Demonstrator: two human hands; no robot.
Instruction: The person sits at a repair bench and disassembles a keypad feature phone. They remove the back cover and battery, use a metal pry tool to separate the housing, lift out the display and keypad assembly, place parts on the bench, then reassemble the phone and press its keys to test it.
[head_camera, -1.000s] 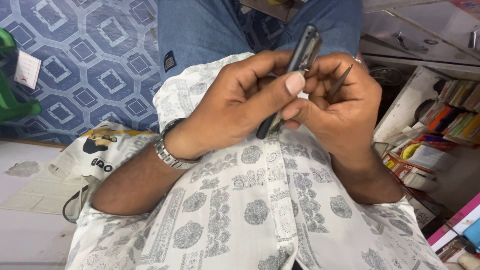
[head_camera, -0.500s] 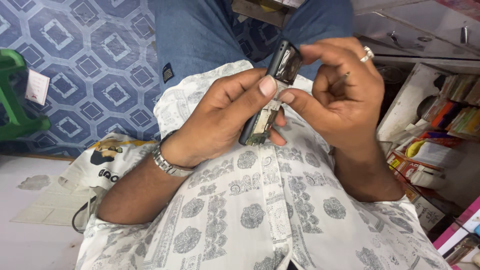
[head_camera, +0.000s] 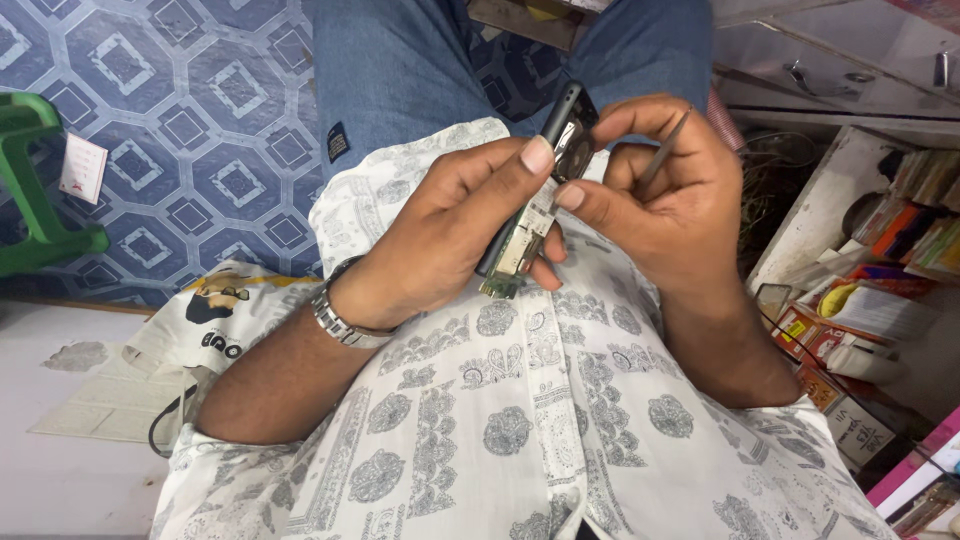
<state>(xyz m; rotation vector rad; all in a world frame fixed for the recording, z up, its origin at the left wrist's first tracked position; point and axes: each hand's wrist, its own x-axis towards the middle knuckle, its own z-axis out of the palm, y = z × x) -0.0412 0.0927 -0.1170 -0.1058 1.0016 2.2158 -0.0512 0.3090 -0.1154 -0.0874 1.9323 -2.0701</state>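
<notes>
Compared with the frame half a second earlier, the opened phone (head_camera: 540, 200) sat slightly further toward the upper right of the frame, and more of its green circuit board (head_camera: 522, 243) was exposed at the lower end. One second earlier the device had shown mostly its dark edge; it was since turned so that the inner face was visible.

The phone was held above the lap, upper centre of the frame, against the blue jeans (head_camera: 400, 70) and patterned white shirt (head_camera: 500, 420). Its long axis ran diagonally, the dark casing end pointing to the upper right and the board end to the lower left.

The left hand (head_camera: 440, 235), wearing a metal wristwatch (head_camera: 338, 318), had fingers clamped round the phone, thumb pressed on its upper edge. The right hand (head_camera: 665, 195) had its fingers closed on a thin metal tool (head_camera: 665, 150), the forefinger touching the phone's board.
</notes>
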